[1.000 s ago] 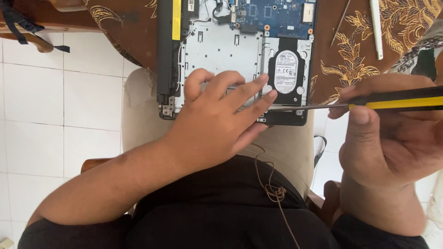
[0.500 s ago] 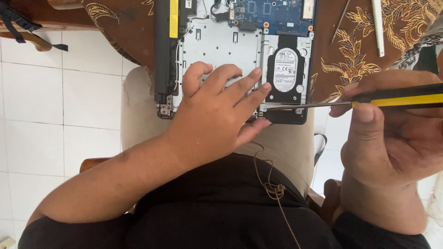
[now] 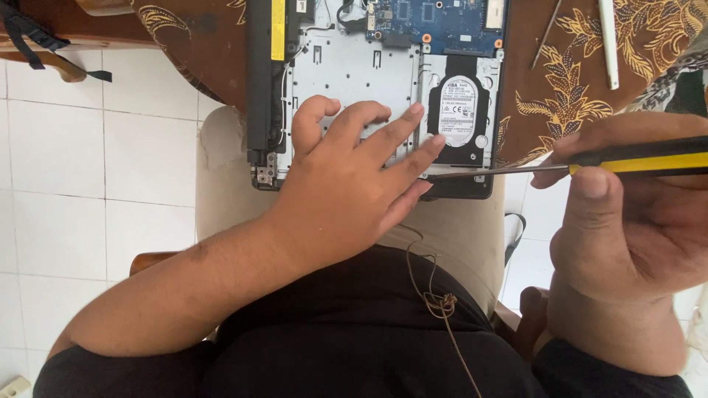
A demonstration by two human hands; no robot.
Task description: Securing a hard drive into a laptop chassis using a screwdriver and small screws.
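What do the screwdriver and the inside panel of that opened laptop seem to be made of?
The screwdriver in the right hand has a thin grey shaft with a dull shine, likely steel, and a yellow and black handle that looks like plastic or rubber. The laptop's inner panel, under the left hand, is pale silver-grey and matte; it could be metal or painted plastic.

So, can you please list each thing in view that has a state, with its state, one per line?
Laptop: bottom cover off, inside exposed, lying on the lap.
Hard drive: seated in its bay.
Battery: in place along the laptop's edge.
Screwdriver: held level, tip at the laptop's near edge.
Left hand: open, flat on the laptop.
Right hand: closed around the screwdriver handle.
White stick: lying loose on the patterned cloth.
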